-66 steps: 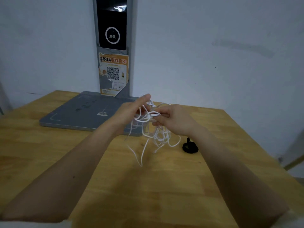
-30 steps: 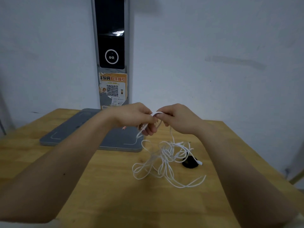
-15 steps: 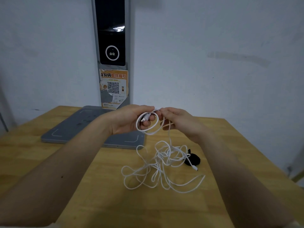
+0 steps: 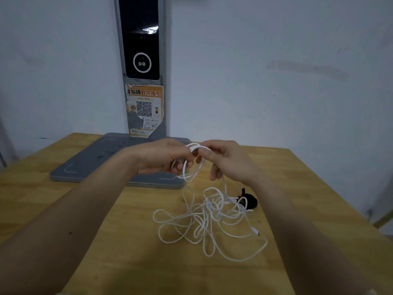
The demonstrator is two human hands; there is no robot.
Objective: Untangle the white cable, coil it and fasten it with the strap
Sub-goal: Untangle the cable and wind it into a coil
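Spanning foreground: wooden table (image 4: 106, 262); white wall (image 4: 276, 60) behind.

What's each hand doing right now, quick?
Left hand: fingers curled round the first loops of the cable.
Right hand: pinching the cable at the top of those loops.

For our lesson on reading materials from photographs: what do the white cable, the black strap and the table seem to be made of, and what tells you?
White cable: probably a smooth plastic or rubber jacket; it bends into soft loops with an even sheen.
Black strap: likely matte fabric; dull, dark, limp shape.
Table: wood, or a wood-look surface; yellowish grain with plank seams.
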